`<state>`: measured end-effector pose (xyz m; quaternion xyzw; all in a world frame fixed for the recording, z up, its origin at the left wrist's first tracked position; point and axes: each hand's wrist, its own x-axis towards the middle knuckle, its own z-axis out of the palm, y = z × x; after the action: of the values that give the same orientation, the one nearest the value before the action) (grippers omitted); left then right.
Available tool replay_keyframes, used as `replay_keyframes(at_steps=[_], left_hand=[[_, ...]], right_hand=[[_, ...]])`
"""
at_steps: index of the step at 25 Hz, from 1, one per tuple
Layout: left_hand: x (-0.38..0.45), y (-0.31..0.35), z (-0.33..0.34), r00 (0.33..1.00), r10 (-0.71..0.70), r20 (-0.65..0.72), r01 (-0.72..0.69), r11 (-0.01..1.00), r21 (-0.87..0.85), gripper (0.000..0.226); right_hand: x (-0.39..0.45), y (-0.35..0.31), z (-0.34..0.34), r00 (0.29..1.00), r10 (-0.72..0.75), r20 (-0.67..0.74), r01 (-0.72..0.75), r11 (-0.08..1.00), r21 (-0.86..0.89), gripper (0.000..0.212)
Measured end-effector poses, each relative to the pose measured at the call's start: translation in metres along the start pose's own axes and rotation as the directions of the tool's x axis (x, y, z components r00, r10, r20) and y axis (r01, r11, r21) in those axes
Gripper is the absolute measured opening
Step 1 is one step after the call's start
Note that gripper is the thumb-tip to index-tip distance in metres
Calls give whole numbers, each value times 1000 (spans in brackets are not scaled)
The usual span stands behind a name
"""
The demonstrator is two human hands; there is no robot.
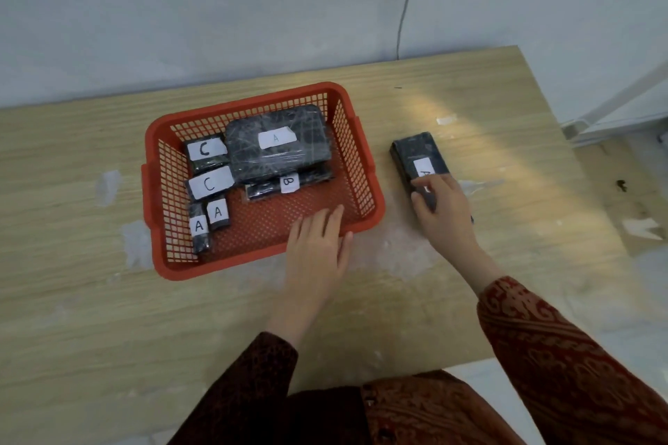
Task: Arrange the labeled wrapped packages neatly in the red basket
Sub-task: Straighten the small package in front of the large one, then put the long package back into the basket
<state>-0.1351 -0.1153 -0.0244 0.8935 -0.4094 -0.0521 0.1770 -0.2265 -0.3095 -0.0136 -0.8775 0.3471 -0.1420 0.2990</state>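
Observation:
A red mesh basket point(365, 159) stands on the wooden table. Inside lie several black wrapped packages with white labels: a large one marked A point(278, 143) at the back, two marked C point(206, 152) point(210, 185) at the left, two small ones marked A point(218, 213) point(200, 229), and a flat one marked B point(289, 184) under the large one. One more black package marked A point(415, 153) lies on the table to the right of the basket. My right hand point(442, 208) grips its near end. My left hand point(318, 246) rests flat, fingers apart, on the basket's front rim.
The table point(108, 300) ends at a wall behind and at an edge on the right, with tiled floor beyond. Pale tape marks spot the tabletop. A thin cable point(406, 4) runs down the wall. My patterned dark red sleeves fill the lower frame.

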Motion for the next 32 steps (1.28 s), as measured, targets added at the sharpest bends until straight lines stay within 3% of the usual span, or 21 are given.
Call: replay_keyframes(at_steps=[4, 7, 10, 12, 14, 16, 19, 22, 26, 29, 32], left_hand=[[-5, 2, 20, 998, 13, -56, -7, 993, 115, 39], [-7, -1, 23, 991, 60, -117, -44, 990, 137, 36], [-6, 0, 26, 982, 54, -183, -31, 991, 127, 35], [-6, 2, 26, 981, 41, -191, -18, 992, 123, 36], [-6, 5, 23, 985, 19, -171, -2, 995, 99, 38], [-5, 10, 16, 988, -33, -148, 38, 999, 29, 40], [20, 24, -3, 992, -79, -102, 52, 969, -241, 36], [72, 47, -20, 1000, -28, -7, 23, 909, -417, 35], [124, 76, -30, 992, -13, 124, 78, 837, -541, 59], [131, 75, -50, 998, -33, 49, 56, 805, -591, 61], [117, 45, -75, 979, -186, -87, 73, 712, -699, 43]], right_hand=[[-11, 48, 1, 922, 387, 0, -380, 906, -189, 58], [-11, 57, 3, 842, 532, 82, -515, 841, -165, 75], [-7, 62, 3, 867, 492, 74, -484, 869, -106, 66], [-7, 61, -3, 854, 517, 55, -520, 845, 124, 50], [-7, 57, -7, 818, 567, 94, -560, 749, 354, 39], [-10, 56, -9, 799, 587, 130, -574, 680, 456, 35], [-17, 62, -13, 759, 611, 226, -604, 529, 596, 27], [-27, 63, -28, 774, 570, 277, -573, 445, 688, 26], [-30, 50, -58, 855, 433, 285, -485, 471, 737, 19], [-19, 30, -76, 901, 287, 325, -431, 517, 739, 11], [3, 1, -76, 914, 229, 334, -405, 503, 764, 9]])
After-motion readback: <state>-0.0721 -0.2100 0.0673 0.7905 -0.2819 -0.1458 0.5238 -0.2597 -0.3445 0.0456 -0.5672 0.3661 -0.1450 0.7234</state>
